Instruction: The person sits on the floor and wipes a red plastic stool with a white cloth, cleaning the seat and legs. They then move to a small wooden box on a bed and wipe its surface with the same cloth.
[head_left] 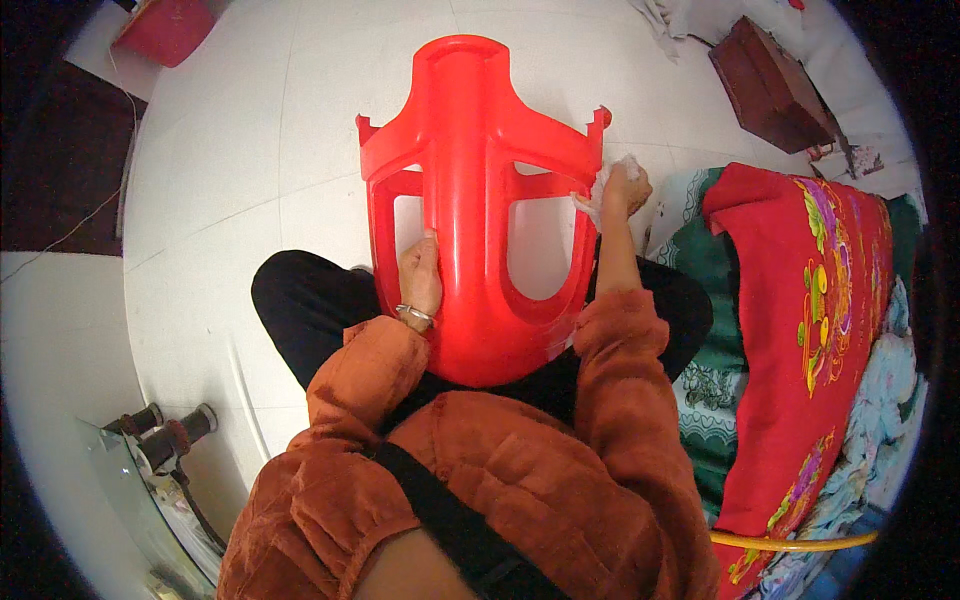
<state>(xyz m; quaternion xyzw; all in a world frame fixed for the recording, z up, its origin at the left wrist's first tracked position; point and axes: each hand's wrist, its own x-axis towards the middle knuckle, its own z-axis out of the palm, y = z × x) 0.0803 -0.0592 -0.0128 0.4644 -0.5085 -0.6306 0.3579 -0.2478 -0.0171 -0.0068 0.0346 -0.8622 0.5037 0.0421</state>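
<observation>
A red plastic stool (462, 230) lies tipped over across my lap, its rounded end toward me and a leg facing up. My left hand (420, 275), with a bracelet at the wrist, is closed round the edge of the stool's left opening. On the far right side of the stool, my right hand (625, 190) is closed on a crumpled white cloth (600, 192). The cloth touches the stool's right edge. Part of the cloth is hidden inside the fingers.
At my right lie a red flowered cloth (775, 290) and green patterned bedding (710, 400). A brown box (770, 85) stands at the far right, a red tub (165, 30) at the far left. Dumbbell-like weights (175, 437) lie at the near left on the pale tiled floor (200, 220).
</observation>
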